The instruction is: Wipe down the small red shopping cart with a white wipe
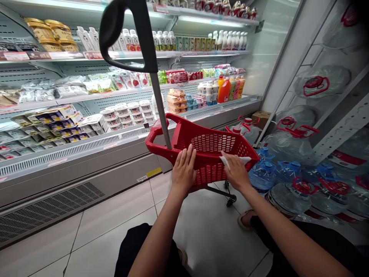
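Observation:
A red plastic shopping basket (213, 132) with perforated sides stands on a wheeled frame in front of me. Its grey pole (162, 107) rises to a black looped handle (150, 42). My left hand (183, 169) lies on the near side of the basket, fingers stretched out flat over the rim, holding nothing. Further right along the same rim, my right hand (235, 171) presses a white cloth (245, 159) against the red plastic. Part of the cloth is hidden beneath the fingers, and whether it is fabric or paper I cannot tell.
A refrigerated display case (121, 154) with stacked dairy cups (127, 115) and bottles runs along the left and back. Large water bottles (291, 196) crowd the right side, some on a rack. Black casters (230, 200) rest on the tiled floor (115, 238).

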A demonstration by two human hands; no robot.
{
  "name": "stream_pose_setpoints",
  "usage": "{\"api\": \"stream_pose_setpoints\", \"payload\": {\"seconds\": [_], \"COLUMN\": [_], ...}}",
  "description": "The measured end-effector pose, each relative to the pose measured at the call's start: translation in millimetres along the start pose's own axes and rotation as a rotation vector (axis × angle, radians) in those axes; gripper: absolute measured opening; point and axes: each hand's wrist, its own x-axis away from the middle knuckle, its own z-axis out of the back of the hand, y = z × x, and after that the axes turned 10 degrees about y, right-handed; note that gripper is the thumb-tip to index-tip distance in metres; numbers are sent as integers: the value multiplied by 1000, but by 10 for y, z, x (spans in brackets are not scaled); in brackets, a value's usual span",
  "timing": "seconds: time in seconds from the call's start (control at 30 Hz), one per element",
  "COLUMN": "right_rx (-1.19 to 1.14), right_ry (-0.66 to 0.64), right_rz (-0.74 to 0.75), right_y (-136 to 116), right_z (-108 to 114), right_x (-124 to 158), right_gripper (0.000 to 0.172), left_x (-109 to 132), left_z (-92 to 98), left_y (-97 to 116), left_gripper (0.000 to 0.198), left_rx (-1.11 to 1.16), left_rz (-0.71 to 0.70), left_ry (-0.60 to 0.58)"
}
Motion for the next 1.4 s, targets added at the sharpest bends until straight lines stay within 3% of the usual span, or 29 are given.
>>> {"api": "stream_pose_setpoints", "payload": {"seconds": [0.1, 0.17, 0.23, 0.37, 0.47, 0.57, 0.8, 0.9, 1.0, 1.17, 1.23, 1.3, 1.4], "right_rx": [51, 37, -26, -261, -353, -332, -50, 30, 41, -173, -236, -257, -252], "right_ry": [62, 104, 107, 33, 34, -8, 44, 107, 132, 8, -36, -73, -115], "right_rz": [-100, -188, -210, 5, 37, 77, -61, -167, -190, -13, 13, 29, 61], "right_y": [343, 255, -82, -1020, -1349, -1128, 210, 425, 179, -763, -1015, -1105, -1028], "right_z": [63, 20, -80, -292, -316, -215, 157, 210, 106, -167, -195, -169, -86], "right_x": [107, 74, -31, -331, -468, -417, 98, 186, 102, -278, -405, -467, -454], "right_gripper": [61, 59, 59, 62, 60, 57, 52, 49, 45, 47, 49, 50, 52], "left_x": [20, 19, 10, -10, -10, 6, 84, 88, 75, 103, 145, 197, 271], "left_z": [-16, -24, -26, -14, 11, 33, -14, -33, -28, 3, 19, 41, 81], "left_y": [52, 91, 128, 157, 111, 24, -91, -55, -14, 17, 47, 96, 193], "left_gripper": [91, 92, 93, 90, 88, 95, 85, 78, 73, 76, 82, 90, 98], "left_rx": [1, 6, 13, 20, 22, 28, 7, 25, 40, 87, 116, 143, 157], "left_rz": [0, 7, 12, 16, 25, 33, 64, 95, 115, 121, 156, 218, 290], "left_ry": [-8, -9, -8, 43, 97, 86, 25, 33, 43, 50, 58, 73, 88]}}
